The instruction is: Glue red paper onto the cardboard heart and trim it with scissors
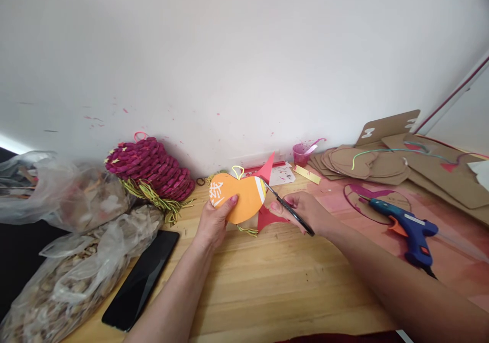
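An orange apple-shaped paper piece with white markings and a yellow loop on top is held by my left hand, thumb on its front. My right hand is closed on black-handled scissors, whose blades reach the right edge of the orange piece beside its white and yellow stripes. Red paper sticks out behind that edge, above and below the blades. Yellow-green tassel strands hang under the orange piece.
A black phone and plastic bags lie left, near stacked magenta woven pieces. Behind stands a pink cup. Cardboard shapes and a blue glue gun are on the right. A white wall closes off the back.
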Demonstrator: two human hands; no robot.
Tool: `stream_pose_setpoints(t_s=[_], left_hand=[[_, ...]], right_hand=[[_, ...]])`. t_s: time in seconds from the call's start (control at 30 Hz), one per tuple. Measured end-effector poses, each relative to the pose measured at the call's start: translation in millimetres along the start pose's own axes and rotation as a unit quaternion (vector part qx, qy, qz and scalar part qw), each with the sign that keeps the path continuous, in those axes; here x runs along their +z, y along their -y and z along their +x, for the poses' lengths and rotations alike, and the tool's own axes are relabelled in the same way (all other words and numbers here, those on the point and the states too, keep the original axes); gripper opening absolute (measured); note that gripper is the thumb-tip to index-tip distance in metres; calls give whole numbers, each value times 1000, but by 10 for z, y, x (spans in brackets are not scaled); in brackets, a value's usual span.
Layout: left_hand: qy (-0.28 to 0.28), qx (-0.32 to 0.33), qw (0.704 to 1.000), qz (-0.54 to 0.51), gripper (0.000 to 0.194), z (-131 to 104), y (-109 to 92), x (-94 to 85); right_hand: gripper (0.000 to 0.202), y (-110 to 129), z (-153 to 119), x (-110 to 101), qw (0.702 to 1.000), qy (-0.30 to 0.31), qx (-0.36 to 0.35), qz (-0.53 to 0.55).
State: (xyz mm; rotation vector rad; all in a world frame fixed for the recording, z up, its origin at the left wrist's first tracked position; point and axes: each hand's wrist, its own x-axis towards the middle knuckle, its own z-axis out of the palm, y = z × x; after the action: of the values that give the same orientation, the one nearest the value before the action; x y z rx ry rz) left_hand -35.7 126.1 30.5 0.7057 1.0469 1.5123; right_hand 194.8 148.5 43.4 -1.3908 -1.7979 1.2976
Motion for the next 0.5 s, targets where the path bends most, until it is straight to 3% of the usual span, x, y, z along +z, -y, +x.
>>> stream_pose_setpoints(t_s=[0.5], left_hand=[[-24,6,999,-21,50,21,-26,-30]], right_hand=[[57,18,-25,8,1000,10,0,-22]])
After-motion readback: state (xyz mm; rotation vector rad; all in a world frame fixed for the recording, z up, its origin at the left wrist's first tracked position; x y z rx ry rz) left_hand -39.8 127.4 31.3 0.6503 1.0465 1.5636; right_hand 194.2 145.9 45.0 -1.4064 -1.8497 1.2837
